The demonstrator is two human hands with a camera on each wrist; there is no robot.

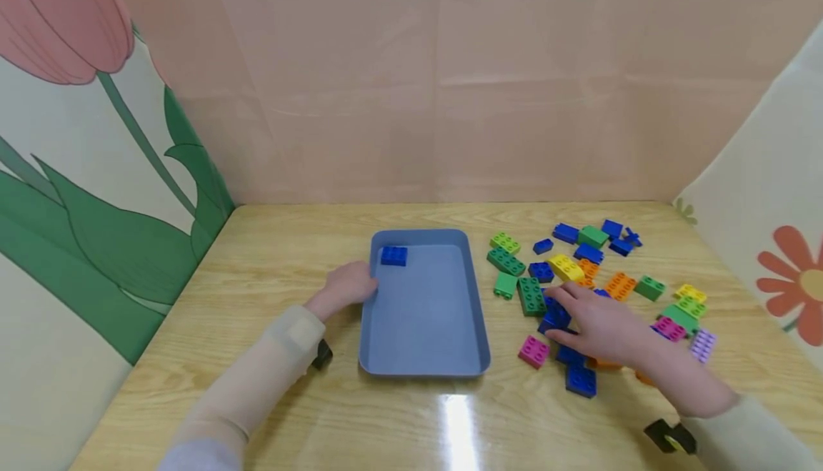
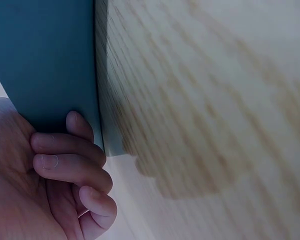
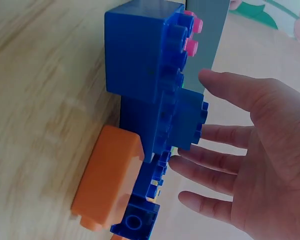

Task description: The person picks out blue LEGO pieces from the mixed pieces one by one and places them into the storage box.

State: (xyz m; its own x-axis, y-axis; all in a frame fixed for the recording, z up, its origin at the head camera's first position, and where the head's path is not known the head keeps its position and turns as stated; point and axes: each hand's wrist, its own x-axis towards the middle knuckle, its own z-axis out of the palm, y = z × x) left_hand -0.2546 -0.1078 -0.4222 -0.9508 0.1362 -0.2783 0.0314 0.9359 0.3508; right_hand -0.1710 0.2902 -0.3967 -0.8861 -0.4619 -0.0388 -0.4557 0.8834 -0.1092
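While my left hand [image 1: 343, 285] grips the left side of the blue-grey tray [image 1: 424, 321] | my right hand [image 1: 607, 322], thumb and fingers spread, is over blue studded building bricks [image 1: 554, 319] right of the tray; contact cannot be determined | single blue brick [image 1: 394, 256]: inside the tray, far left corner | hands apart

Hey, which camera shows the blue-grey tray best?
The head view: it shows almost the whole tray from above, with one blue brick inside. The left wrist view shows only part of its wall, at the left hand; the right wrist view, a strip beyond other bricks.
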